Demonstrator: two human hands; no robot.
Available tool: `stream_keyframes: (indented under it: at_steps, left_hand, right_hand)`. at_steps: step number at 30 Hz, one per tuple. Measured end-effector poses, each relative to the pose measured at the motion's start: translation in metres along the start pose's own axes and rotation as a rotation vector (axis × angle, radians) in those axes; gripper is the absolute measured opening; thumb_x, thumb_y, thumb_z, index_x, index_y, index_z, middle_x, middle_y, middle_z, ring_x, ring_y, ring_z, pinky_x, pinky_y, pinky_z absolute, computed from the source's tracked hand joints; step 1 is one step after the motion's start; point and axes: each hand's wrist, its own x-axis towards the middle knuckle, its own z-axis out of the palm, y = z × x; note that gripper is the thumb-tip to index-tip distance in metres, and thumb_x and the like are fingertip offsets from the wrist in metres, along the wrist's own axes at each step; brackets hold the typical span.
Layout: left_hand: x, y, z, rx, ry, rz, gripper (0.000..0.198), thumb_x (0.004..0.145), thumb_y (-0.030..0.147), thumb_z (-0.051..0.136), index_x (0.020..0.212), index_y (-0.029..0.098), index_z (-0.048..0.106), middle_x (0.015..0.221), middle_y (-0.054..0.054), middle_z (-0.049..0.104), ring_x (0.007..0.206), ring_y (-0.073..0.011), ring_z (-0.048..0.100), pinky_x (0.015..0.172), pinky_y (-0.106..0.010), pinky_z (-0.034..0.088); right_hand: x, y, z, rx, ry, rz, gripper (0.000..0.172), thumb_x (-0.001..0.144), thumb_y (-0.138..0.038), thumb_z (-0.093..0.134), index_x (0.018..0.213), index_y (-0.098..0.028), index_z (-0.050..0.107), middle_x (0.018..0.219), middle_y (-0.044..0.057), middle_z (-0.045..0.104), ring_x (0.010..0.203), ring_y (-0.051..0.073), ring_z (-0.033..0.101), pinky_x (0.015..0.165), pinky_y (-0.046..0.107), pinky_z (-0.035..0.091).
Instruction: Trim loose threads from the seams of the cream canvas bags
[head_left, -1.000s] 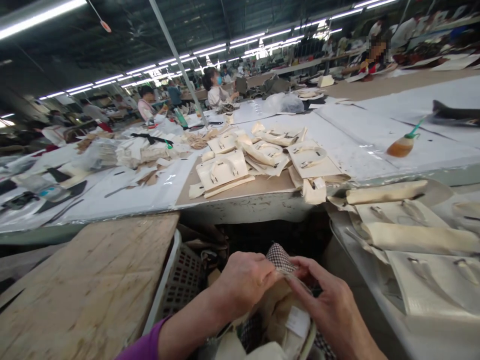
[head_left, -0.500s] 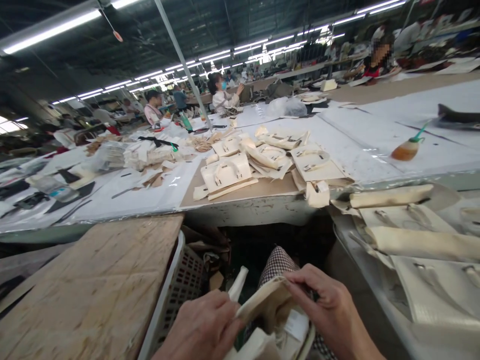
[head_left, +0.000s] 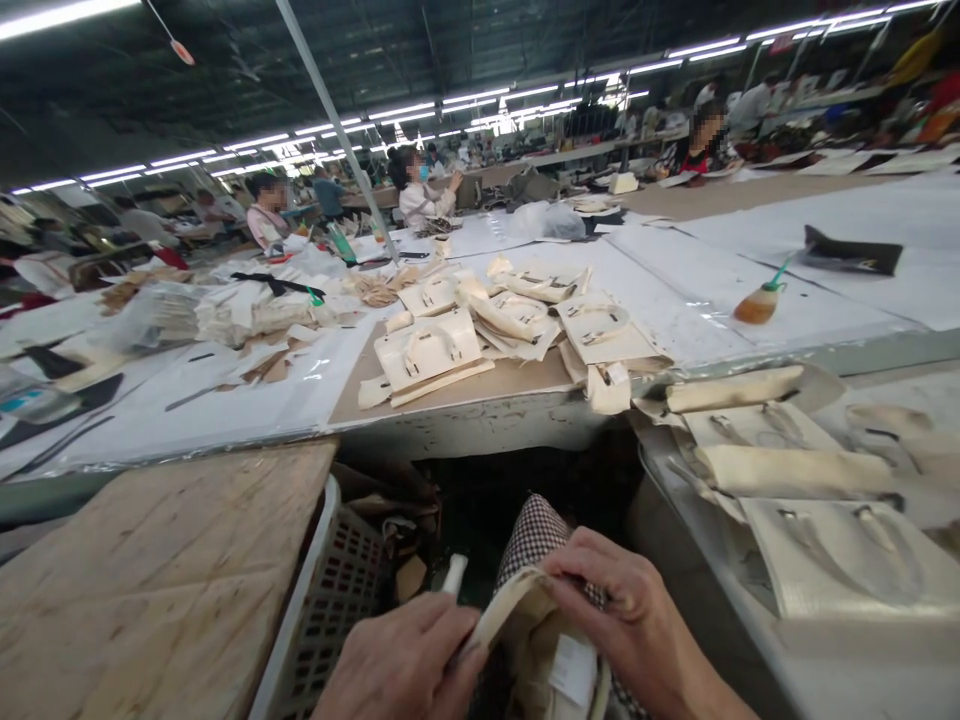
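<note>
Between my hands, low in the head view, is an unfinished cream bag (head_left: 510, 605) with its mouth turned up and a white label (head_left: 574, 670) inside. My left hand (head_left: 409, 655) is closed on the left side of its rim. My right hand (head_left: 622, 610) pinches the far right part of the same rim, thumb inside. A white rod-like end (head_left: 455, 575) sticks up behind my left fingers; whether they hold it is hidden. The bag's lower part runs out of view over a checked cloth (head_left: 536, 530) on my lap.
Cream bag pieces with handles lie on the worktable (head_left: 427, 385) and on a side surface at right (head_left: 847, 560). A wooden board (head_left: 165, 560) and a white plastic basket (head_left: 334, 600) stand at left. A bottle of amber liquid (head_left: 756, 305) lies farther back. Several people work beyond.
The view has turned to the right, so the scene sits farther left. Both hands still grip the bag's rim. A cream flap near my left hand is no longer visible.
</note>
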Motion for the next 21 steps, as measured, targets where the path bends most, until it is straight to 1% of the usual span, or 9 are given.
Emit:
stream_keyframes:
  at_steps: [1,2,4,5,7,10,14,17,21]
  left_hand:
    - [0.010,0.003,-0.001,-0.054,0.004,-0.017,0.020,0.088,0.019,0.055,0.104,0.025,0.066,0.090,-0.001,0.073,0.080,-0.0156,0.070,0.069,-0.019,0.053]
    - [0.019,0.005,-0.001,-0.112,0.046,-0.022,0.026,0.087,0.019,0.058,0.111,0.025,0.065,0.097,-0.002,0.073,0.085,-0.0163,0.069,0.071,-0.020,0.053]
    - [0.035,0.008,0.004,-0.225,0.069,-0.026,0.022,0.087,0.017,0.058,0.105,0.024,0.068,0.095,-0.002,0.072,0.084,-0.0163,0.068,0.072,-0.021,0.052]
    - [0.040,0.008,0.007,-0.274,0.083,-0.024,0.018,0.086,0.016,0.058,0.098,0.023,0.070,0.090,-0.001,0.072,0.081,-0.0159,0.067,0.071,-0.021,0.052]
    - [0.048,0.007,0.013,-0.364,0.095,-0.025,0.016,0.086,0.014,0.058,0.086,0.022,0.072,0.082,-0.001,0.071,0.077,-0.0148,0.066,0.069,-0.021,0.050]
    - [0.051,0.003,0.017,-0.504,0.107,-0.040,0.016,0.084,0.011,0.061,0.083,0.022,0.074,0.079,0.001,0.071,0.074,-0.0129,0.065,0.066,-0.019,0.048]
    - [0.049,0.001,0.016,-0.641,0.076,-0.092,0.017,0.084,0.011,0.062,0.083,0.022,0.075,0.081,0.001,0.072,0.076,-0.0126,0.065,0.070,-0.020,0.048]
    - [0.049,0.003,0.016,-0.658,0.077,-0.118,0.017,0.084,0.010,0.061,0.081,0.021,0.074,0.079,0.000,0.070,0.075,-0.0128,0.064,0.069,-0.021,0.046]
    - [0.049,0.007,0.020,-0.600,0.122,-0.079,0.017,0.084,0.011,0.058,0.076,0.018,0.072,0.073,-0.001,0.066,0.070,-0.0134,0.060,0.065,-0.023,0.043]
  right_hand:
    - [0.000,0.000,0.001,0.002,-0.002,-0.005,0.017,0.095,-0.022,0.055,0.089,-0.022,0.071,0.081,0.001,0.064,0.073,0.014,0.062,0.067,0.023,0.047]
    - [0.000,-0.001,0.002,0.002,-0.004,-0.016,0.017,0.095,-0.022,0.055,0.089,-0.022,0.071,0.081,0.001,0.064,0.073,0.014,0.062,0.067,0.023,0.047]
    - [0.000,-0.001,0.004,-0.007,0.001,-0.037,0.017,0.095,-0.023,0.055,0.089,-0.022,0.071,0.080,0.001,0.064,0.072,0.014,0.061,0.066,0.023,0.047]
    - [-0.001,-0.001,0.005,-0.013,0.011,-0.042,0.017,0.095,-0.023,0.055,0.090,-0.022,0.071,0.079,0.001,0.064,0.072,0.014,0.061,0.066,0.023,0.047]
    - [-0.001,-0.001,0.006,-0.020,0.031,-0.041,0.017,0.095,-0.024,0.055,0.090,-0.022,0.071,0.079,0.001,0.064,0.071,0.014,0.062,0.065,0.023,0.048]
    - [-0.001,0.000,0.006,-0.019,0.041,-0.033,0.018,0.094,-0.024,0.055,0.088,-0.022,0.071,0.078,0.001,0.064,0.070,0.014,0.062,0.064,0.023,0.048]
    - [-0.001,0.001,0.004,-0.010,0.021,-0.034,0.017,0.095,-0.023,0.054,0.089,-0.022,0.071,0.078,0.001,0.063,0.070,0.014,0.062,0.064,0.023,0.047]
    - [-0.001,0.001,0.004,-0.008,-0.003,-0.036,0.017,0.095,-0.022,0.055,0.090,-0.022,0.071,0.079,0.001,0.063,0.072,0.014,0.061,0.065,0.023,0.046]
    - [-0.003,0.002,0.003,0.013,-0.021,-0.013,0.016,0.095,-0.022,0.055,0.091,-0.021,0.071,0.081,0.002,0.063,0.074,0.014,0.061,0.067,0.023,0.046]
